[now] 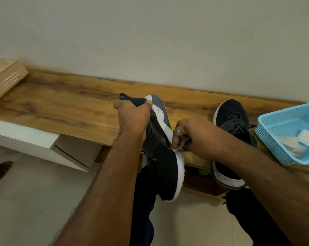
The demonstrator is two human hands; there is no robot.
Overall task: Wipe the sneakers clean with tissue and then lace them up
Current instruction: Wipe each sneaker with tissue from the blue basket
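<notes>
— What do the hands hold?
— The left hand grips a dark sneaker by its heel, fingers curled round it, beyond the table's front edge; the right hand pinches a white tissue against its white sole.
— The other sneaker?
— At the table's front edge, beside a blue basket.

Black sneaker held tilted, tissue against its white sole.
</notes>
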